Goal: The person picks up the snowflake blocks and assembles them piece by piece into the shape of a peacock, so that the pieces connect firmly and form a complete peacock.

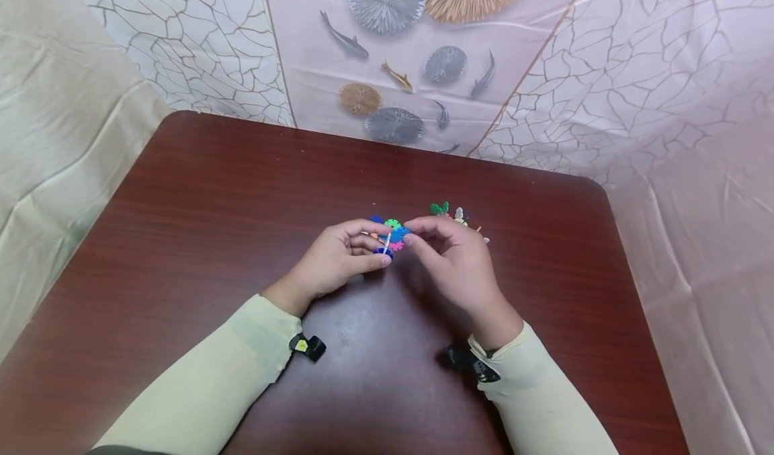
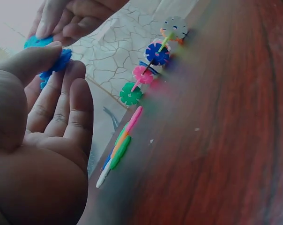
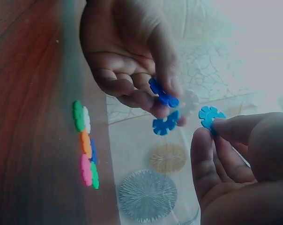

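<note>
Between thumb and fingers, my left hand (image 1: 338, 257) pinches a dark blue notched plastic disc (image 3: 164, 93). A mid-blue disc (image 3: 166, 124) and a white disc (image 3: 191, 102) appear joined to it. My right hand (image 1: 462, 263) pinches a light blue notched disc (image 3: 211, 115) by its edge, close to the left hand's cluster. In the right wrist view a small gap separates the light blue disc from that cluster. Just beyond the hands, loose discs lie flat on the table, among them a pink disc (image 3: 86, 169), an orange disc (image 3: 86, 144) and a green disc (image 3: 78, 116).
Behind the right hand stands a joined row of discs, with a green disc (image 2: 131, 93), a pink one (image 2: 142, 74), a dark blue one (image 2: 157, 53) and a whitish one (image 2: 175, 27). The brown table (image 1: 199, 193) meets a patterned cloth (image 1: 387, 65) at its far edge.
</note>
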### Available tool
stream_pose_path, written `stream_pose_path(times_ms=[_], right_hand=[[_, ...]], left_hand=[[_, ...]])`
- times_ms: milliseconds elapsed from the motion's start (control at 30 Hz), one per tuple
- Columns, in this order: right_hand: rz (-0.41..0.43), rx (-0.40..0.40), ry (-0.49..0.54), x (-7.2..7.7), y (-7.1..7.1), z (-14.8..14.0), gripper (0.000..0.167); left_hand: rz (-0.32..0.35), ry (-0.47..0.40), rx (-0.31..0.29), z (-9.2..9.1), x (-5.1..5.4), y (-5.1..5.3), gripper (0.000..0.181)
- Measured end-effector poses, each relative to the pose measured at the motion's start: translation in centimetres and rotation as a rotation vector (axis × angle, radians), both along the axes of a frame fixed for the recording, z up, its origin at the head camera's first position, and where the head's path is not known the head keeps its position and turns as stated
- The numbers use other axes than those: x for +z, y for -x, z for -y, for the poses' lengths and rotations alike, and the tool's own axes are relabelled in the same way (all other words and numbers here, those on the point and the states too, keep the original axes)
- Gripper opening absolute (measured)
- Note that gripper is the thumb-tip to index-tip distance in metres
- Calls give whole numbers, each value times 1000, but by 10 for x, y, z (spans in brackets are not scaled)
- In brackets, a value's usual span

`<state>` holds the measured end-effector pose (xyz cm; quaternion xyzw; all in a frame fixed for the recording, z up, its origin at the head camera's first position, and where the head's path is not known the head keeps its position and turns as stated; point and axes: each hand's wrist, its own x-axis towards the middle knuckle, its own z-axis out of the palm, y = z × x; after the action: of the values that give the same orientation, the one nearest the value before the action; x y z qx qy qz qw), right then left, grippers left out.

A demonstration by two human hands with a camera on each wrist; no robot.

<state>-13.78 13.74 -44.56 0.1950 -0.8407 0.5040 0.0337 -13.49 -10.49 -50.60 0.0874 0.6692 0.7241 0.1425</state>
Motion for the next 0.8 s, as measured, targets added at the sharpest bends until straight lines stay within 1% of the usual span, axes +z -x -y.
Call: stream_pose_path(times_ms=[200,333,567,800], right_hand=[[-73,12,-49,-2,-2,3,21],[-105,32,-75,-3,-3,3,22],[-209,53,-133,0,-4,3,21],[-244,62,-141,1,-4,2,21]], left_hand=[[-20,50,6,-5,-2,-2,47],[-24,65,14,-6,-1,-3,45],[-26,80,23,-4,1,-4,44],[-35,66,16,-4,-1,-3,43]])
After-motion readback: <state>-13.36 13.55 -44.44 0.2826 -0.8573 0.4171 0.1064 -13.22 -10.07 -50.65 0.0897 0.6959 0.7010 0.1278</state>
